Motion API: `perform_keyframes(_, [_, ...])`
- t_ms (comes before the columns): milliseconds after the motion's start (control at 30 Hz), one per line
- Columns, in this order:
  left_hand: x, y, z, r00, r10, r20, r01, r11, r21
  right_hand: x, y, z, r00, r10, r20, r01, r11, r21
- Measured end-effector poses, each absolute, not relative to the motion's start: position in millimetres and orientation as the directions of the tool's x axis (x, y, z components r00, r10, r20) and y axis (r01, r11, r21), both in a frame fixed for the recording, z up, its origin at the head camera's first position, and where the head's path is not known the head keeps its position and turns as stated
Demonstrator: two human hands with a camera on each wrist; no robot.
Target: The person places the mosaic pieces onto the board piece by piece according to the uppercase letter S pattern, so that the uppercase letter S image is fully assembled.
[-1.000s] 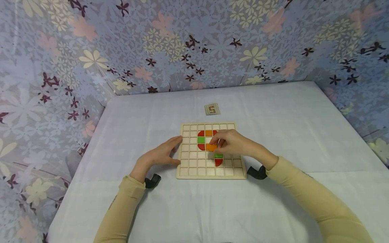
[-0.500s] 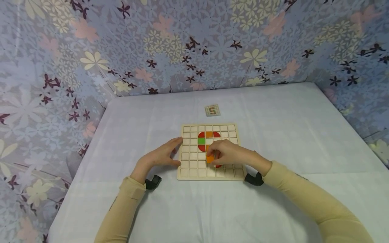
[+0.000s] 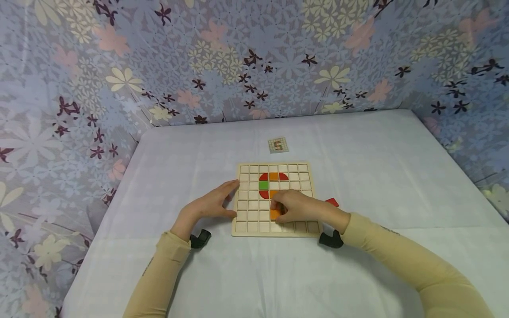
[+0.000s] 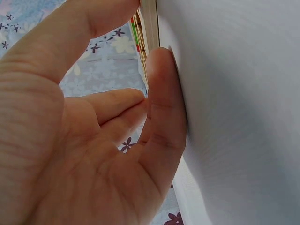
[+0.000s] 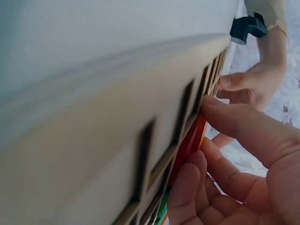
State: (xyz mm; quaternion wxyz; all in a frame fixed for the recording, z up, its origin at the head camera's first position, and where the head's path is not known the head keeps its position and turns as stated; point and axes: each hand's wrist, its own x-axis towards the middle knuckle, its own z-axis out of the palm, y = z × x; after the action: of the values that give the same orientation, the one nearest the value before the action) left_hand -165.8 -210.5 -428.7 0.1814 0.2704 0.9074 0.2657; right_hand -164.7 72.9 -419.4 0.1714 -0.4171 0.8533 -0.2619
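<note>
A wooden grid board (image 3: 253, 216) lies on the white-covered table. Its cells hold red quarter-round tiles (image 3: 264, 194), a green square tile (image 3: 263, 185) and an orange square tile (image 3: 274, 176). Low on the board, my right hand (image 3: 300, 207) pinches another orange tile (image 3: 275, 215) between thumb and fingers, right at a cell. The right wrist view has a red tile (image 5: 190, 145) beside those fingers and a bit of green tile (image 5: 162, 209) below. My left hand (image 3: 210, 203) rests with fingers spread against the board's left edge, thumb near the lower corner.
Beyond the board lies a small pattern card (image 3: 278, 145) with a coloured shape on a grid. A red piece (image 3: 332, 202) sits on the table to the right, partly behind my right wrist. Flowered cloth (image 3: 254, 57) hangs behind the table.
My right hand has moved down the board toward me with the orange tile, to a lower cell. The red piece on the right has come into view. The left hand stays put.
</note>
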Motion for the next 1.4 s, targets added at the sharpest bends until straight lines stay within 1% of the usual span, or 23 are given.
perform_keyframes(367, [-164,-209,-425,-0.787,0.589,-0.183,0.398,0.711,0.58,-164,72,-422,-0.604,-0.794,-0.061,-0.634,0.526,-0.568])
perform_keyframes(500, [-163,-209,-424,-0.783,0.596,-0.178,0.408,0.708,0.577,-165,77,-415,-0.615,-0.787,-0.052,-0.617,0.522,-0.589])
perform_keyframes(567, [-163,-208,-424,-0.781,0.6,-0.176,0.411,0.705,0.579,-167,82,-406,-0.635,-0.772,-0.021,-0.606,0.515,-0.606])
perform_keyframes(700, [-164,-208,-425,-0.781,0.599,-0.176,0.41,0.705,0.579,-176,104,-385,-0.7,-0.711,0.062,-0.582,0.518,-0.627])
perform_keyframes(833, [-164,-209,-426,-0.786,0.591,-0.183,0.399,0.71,0.58,-181,132,-375,-0.763,-0.64,0.089,-0.546,0.564,-0.619])
perform_keyframes(967, [-164,-210,-425,-0.788,0.586,-0.187,0.395,0.715,0.577,-180,160,-379,-0.811,-0.582,0.058,-0.488,0.619,-0.616])
perform_keyframes(1100, [-163,-210,-424,-0.787,0.59,-0.18,0.405,0.714,0.571,-177,183,-389,-0.84,-0.543,0.001,-0.424,0.654,-0.626])
perform_keyframes(1233, [-163,-210,-424,-0.786,0.592,-0.177,0.407,0.711,0.573,-173,199,-400,-0.85,-0.525,-0.041,-0.383,0.67,-0.636])
perform_keyframes(1400, [-164,-210,-427,-0.778,0.606,-0.165,0.422,0.699,0.577,-170,209,-412,-0.845,-0.532,-0.065,-0.375,0.673,-0.638])
